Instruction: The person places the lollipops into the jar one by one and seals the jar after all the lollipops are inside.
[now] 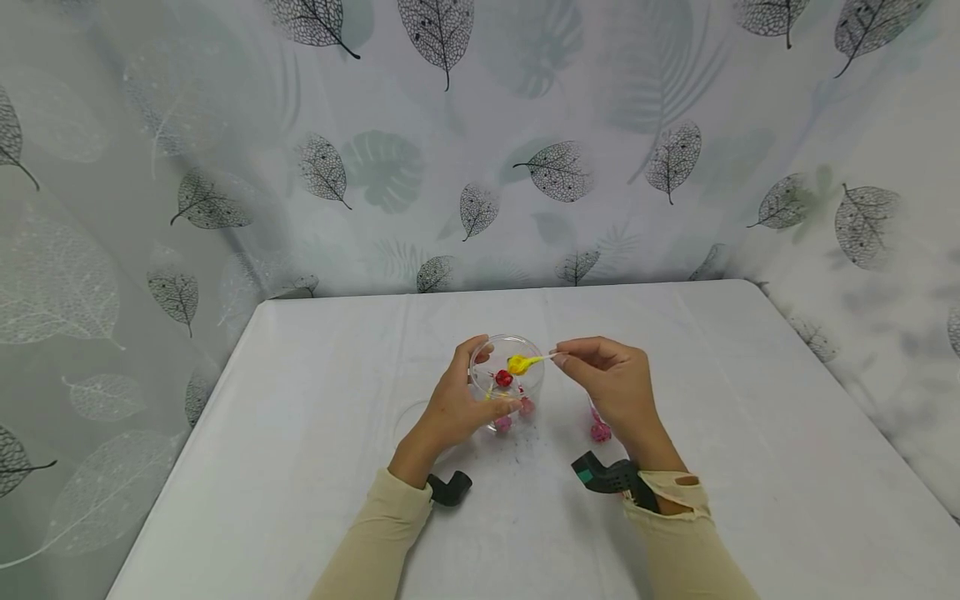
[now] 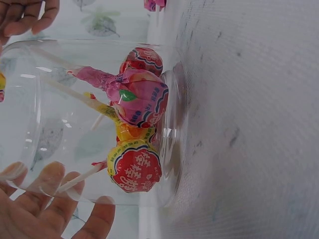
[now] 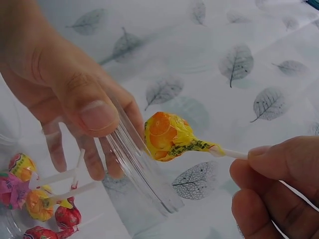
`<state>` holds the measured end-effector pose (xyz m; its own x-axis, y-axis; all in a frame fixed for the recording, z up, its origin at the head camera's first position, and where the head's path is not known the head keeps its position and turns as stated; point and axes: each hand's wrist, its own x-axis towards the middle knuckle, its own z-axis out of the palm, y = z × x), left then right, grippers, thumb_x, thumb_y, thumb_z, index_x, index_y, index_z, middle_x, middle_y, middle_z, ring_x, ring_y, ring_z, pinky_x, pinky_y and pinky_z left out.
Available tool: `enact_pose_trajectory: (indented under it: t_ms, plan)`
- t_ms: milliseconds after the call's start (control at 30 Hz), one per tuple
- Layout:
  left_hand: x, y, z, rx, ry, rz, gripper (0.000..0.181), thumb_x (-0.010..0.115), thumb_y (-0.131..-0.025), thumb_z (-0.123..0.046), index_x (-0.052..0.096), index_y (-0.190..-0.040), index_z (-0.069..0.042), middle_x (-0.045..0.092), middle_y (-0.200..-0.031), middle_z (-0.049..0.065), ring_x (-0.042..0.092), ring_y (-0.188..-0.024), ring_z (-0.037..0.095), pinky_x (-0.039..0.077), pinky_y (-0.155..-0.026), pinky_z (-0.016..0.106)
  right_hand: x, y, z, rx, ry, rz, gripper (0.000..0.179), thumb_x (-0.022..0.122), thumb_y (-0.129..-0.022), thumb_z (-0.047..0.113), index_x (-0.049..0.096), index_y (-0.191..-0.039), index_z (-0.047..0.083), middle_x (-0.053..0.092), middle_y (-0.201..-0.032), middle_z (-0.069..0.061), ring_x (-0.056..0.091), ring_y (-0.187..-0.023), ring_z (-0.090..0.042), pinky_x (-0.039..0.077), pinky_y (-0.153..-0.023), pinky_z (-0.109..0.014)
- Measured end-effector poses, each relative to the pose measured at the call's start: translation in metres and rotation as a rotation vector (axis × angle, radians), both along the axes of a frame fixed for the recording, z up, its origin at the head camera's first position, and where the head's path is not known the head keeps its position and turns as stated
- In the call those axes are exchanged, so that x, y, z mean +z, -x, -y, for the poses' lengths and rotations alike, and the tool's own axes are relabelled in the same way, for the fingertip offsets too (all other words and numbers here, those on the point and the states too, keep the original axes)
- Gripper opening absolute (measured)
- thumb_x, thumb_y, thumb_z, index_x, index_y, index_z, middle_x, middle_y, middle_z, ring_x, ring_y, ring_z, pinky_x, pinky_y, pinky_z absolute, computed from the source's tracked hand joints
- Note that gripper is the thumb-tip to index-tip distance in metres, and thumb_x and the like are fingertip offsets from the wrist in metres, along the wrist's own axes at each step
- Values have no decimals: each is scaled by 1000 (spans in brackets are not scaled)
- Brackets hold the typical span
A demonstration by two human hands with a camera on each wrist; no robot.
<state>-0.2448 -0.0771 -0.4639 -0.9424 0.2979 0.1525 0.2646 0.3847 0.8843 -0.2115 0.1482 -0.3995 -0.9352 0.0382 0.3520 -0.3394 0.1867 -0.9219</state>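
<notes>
My left hand (image 1: 457, 408) grips a clear plastic jar (image 2: 60, 117), its thumb on the near side and its fingers round the other. Several wrapped lollipops lie at the bottom of the jar, among them a pink one (image 2: 142, 99), a red-and-yellow one (image 2: 134, 167) and a red one (image 2: 144, 59). Between thumb and fingertips, my right hand (image 1: 611, 383) pinches the white stick of a yellow lollipop (image 3: 167, 137). The candy end points left and sits right at the jar's rim (image 3: 144, 169), overlapping the opening in the head view.
A pink lollipop (image 1: 600, 431) lies on the white-covered table (image 1: 315, 500) below my right hand. Partly behind my left wrist is a clear round lid-like piece (image 1: 401, 421). Leaf-patterned cloth (image 1: 480, 125) hangs behind the table and along its sides.
</notes>
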Motion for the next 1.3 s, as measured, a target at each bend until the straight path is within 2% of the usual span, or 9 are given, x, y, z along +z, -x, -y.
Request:
enact_pose_trajectory:
  t_ms: [100, 300, 500, 633, 733, 867, 1067, 1300]
  plan:
    - [0, 0, 0, -4, -6, 1, 97, 81, -70, -56, 25, -146, -36, 43, -146, -5, 41, -132, 18, 37, -107, 52, -1, 0, 1, 10, -1, 6, 16, 73, -88, 16, 75, -99, 5, 73, -99, -9, 66, -93, -20, 55, -80, -29]
    - [0, 1, 0, -3, -9, -1, 98, 81, -71, -54, 26, -148, -31, 43, -143, -10, 41, -132, 17, 35, -108, 52, -2, 1, 3, 32, 14, 2, 15, 74, -86, 10, 74, -100, 3, 73, -100, -11, 68, -92, -17, 56, -80, -28]
    - [-1, 1, 2, -18, -31, -10, 98, 82, -72, -52, 26, -149, -27, 43, -145, -3, 40, -133, 19, 34, -108, 54, -4, 2, 4, 42, 16, -5, 16, 73, -87, 10, 74, -99, 0, 73, -100, -12, 68, -92, -17, 56, -80, -27]
    - [-1, 1, 2, -16, -27, -12, 98, 81, -71, -54, 26, -148, -31, 42, -143, -10, 41, -133, 17, 35, -108, 53, -2, 1, 6, 37, 12, 13, 13, 73, -87, 9, 75, -98, 2, 73, -98, -12, 68, -90, -17, 56, -79, -27]
    - [-1, 1, 2, -11, -20, -10, 96, 81, -70, -55, 26, -146, -36, 42, -142, -14, 41, -132, 16, 35, -108, 52, 5, -3, 9, 38, 1, 18, 12, 72, -87, 4, 74, -97, -1, 72, -98, -15, 68, -88, -15, 56, -78, -26]
    - [-1, 1, 2, -13, -27, -6, 95, 81, -70, -55, 25, -145, -39, 42, -143, -11, 41, -133, 20, 35, -108, 53, 13, -8, 12, 45, -18, 14, 13, 70, -87, 0, 72, -98, -6, 72, -97, -18, 68, -86, -15, 56, -76, -25]
    - [0, 0, 2, -10, -26, 2, 94, 81, -71, -53, 24, -144, -43, 42, -143, -13, 42, -133, 24, 36, -107, 53, -2, 0, 8, 47, -6, 36, 15, 72, -87, 6, 73, -99, -3, 73, -96, -13, 68, -85, -17, 56, -77, -27]
    - [0, 0, 2, -17, -29, -5, 98, 82, -72, -51, 25, -149, -30, 42, -144, -9, 43, -132, 28, 37, -106, 52, -9, 3, 8, 64, -7, -1, 17, 73, -87, 8, 73, -100, -3, 73, -94, -12, 69, -84, -19, 57, -75, -29]
